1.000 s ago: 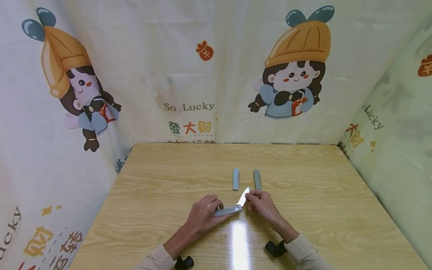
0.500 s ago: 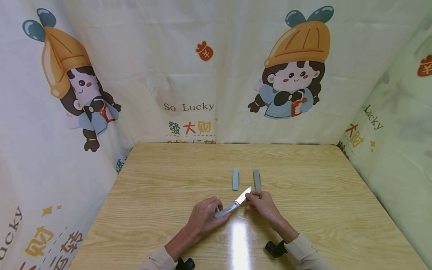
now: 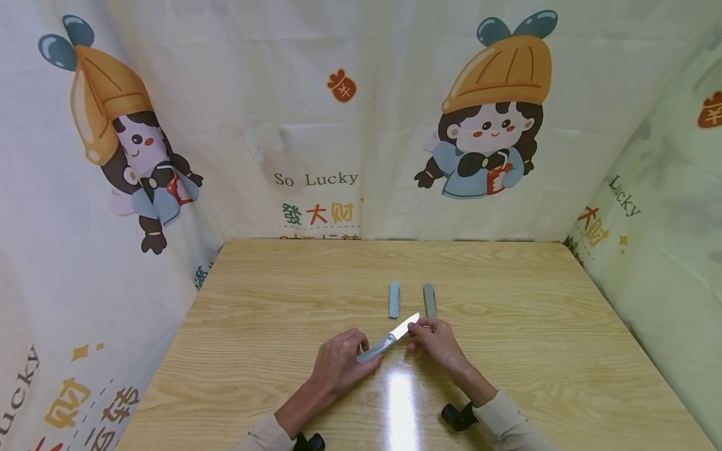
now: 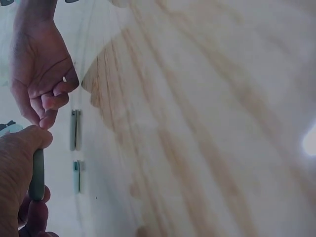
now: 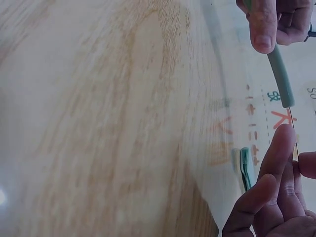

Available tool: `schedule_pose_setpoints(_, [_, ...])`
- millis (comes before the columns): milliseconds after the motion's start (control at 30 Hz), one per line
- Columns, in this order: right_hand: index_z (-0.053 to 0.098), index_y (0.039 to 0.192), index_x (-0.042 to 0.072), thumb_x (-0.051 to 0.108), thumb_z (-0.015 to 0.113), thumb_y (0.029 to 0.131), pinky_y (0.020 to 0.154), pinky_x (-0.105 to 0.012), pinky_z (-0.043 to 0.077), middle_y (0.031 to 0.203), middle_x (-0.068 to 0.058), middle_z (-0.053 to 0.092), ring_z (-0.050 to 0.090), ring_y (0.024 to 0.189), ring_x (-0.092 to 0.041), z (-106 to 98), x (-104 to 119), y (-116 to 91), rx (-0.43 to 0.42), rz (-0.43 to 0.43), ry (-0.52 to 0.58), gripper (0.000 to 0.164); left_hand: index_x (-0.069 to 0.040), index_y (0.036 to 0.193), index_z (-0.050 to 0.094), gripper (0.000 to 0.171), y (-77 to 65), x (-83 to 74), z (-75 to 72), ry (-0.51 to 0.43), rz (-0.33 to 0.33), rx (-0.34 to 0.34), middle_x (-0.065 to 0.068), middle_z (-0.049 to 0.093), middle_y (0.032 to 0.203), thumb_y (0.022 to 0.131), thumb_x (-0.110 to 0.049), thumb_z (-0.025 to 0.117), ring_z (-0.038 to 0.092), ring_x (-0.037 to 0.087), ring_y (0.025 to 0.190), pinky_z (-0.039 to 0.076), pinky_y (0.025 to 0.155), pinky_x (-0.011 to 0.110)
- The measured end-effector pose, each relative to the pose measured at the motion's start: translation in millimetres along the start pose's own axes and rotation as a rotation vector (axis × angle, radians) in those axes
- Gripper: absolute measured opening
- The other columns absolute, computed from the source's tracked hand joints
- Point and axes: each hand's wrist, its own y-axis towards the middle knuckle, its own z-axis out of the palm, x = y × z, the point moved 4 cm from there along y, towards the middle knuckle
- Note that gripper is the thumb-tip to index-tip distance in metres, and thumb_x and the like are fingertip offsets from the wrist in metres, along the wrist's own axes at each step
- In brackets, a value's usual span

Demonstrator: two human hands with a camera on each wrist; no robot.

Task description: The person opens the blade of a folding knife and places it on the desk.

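A folding knife (image 3: 379, 348) with a grey-blue handle and a shiny blade (image 3: 405, 327) is held above the table, its blade swung out nearly in line with the handle. My left hand (image 3: 342, 362) grips the handle between thumb and fingers. The blade's tip end is pinched by the thumb and fingertips of my right hand (image 3: 439, 343). In the right wrist view the handle (image 5: 280, 76) points down toward the right hand (image 5: 276, 192), and the blade shows edge-on as a thin line. Left fingers hide the handle's rear end.
Two folded knives lie on the wooden table (image 3: 271, 294) beyond the hands: a light blue one (image 3: 394, 299) and a grey one (image 3: 430, 299), the latter near the right fingers. A printed curtain (image 3: 316, 125) hangs behind the table's far edge.
The blade has swung from a wide angle to nearly straight with the handle. The handle's front end has tilted up and away, while the right fingers keep hold of the blade.
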Motion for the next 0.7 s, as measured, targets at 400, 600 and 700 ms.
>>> schedule_pose_setpoints(400, [0.062, 0.094, -0.004, 0.012, 0.062, 0.100, 0.060, -0.028, 0.049, 0.092, -0.018, 0.075, 0.071, 0.071, -0.024, -3.5, 5.3, 0.4, -0.023, 0.010, 0.020, 0.017, -0.018, 0.079, 0.067, 0.037, 7.3, 1.1, 0.8, 0.086, 0.071, 0.105, -0.012, 0.057, 0.068, 0.074, -0.045, 0.090, 0.042, -0.003, 0.052, 0.032, 0.044, 0.015])
schedule_pose_setpoints(600, [0.066, 0.099, -0.005, 0.016, 0.061, 0.102, 0.065, -0.029, 0.053, 0.093, -0.016, 0.074, 0.072, 0.075, -0.026, -3.8, 7.3, 1.0, -0.032, -0.003, 0.031, 0.022, -0.018, 0.085, 0.074, 0.024, 8.4, -3.6, 2.9, 0.290, 0.204, 0.093, -0.008, 0.064, 0.074, 0.082, -0.039, 0.085, 0.052, 0.007, 0.061, 0.043, 0.045, 0.020])
schedule_pose_setpoints(700, [0.066, 0.100, -0.006, 0.016, 0.060, 0.103, 0.070, -0.031, 0.056, 0.094, -0.017, 0.074, 0.072, 0.077, -0.028, -3.3, 8.9, 2.4, -0.023, -0.028, 0.046, 0.023, -0.017, 0.086, 0.077, 0.021, 9.5, -3.6, 3.8, 0.332, 0.216, 0.078, -0.004, 0.064, 0.081, 0.084, -0.037, 0.084, 0.055, 0.009, 0.065, 0.046, 0.046, 0.020])
